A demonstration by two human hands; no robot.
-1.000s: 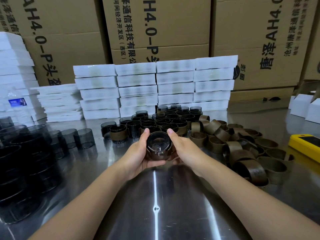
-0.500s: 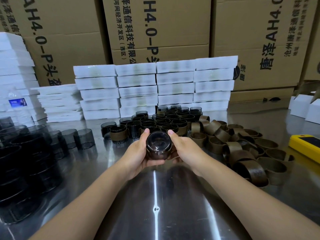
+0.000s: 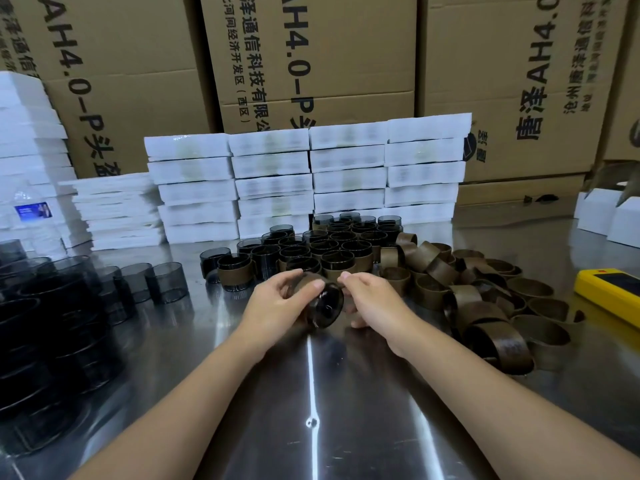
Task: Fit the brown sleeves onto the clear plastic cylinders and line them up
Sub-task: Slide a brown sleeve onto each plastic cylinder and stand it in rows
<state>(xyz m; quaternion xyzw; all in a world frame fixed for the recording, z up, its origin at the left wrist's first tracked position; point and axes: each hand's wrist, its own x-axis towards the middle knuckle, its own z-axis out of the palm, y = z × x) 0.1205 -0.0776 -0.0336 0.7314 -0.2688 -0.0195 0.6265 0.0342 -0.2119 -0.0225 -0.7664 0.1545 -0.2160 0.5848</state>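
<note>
My left hand (image 3: 277, 303) grips a smoky clear plastic cylinder (image 3: 323, 306) tilted on its side, its closed end facing me; a brown sleeve seems to wrap it, mostly hidden by fingers. My right hand (image 3: 372, 301) touches the cylinder's right side with its fingertips. Just behind the hands stands a block of sleeved cylinders (image 3: 332, 245) in rows. Loose brown sleeves (image 3: 485, 299) lie in a heap to the right. Bare smoky cylinders (image 3: 166, 282) stand to the left, with taller stacks (image 3: 41, 334) at the far left.
The steel table (image 3: 311, 410) reflects light in front of me. White foam trays (image 3: 311, 181) are stacked behind the cylinders, cardboard boxes (image 3: 311, 64) behind those. A yellow device (image 3: 609, 292) lies at the right edge, a water bottle (image 3: 33, 216) at the left.
The cylinder, held end-on between both hands before, has tipped to the left. My left thumb now lies over its top, and my right hand has loosened to fingertip contact.
</note>
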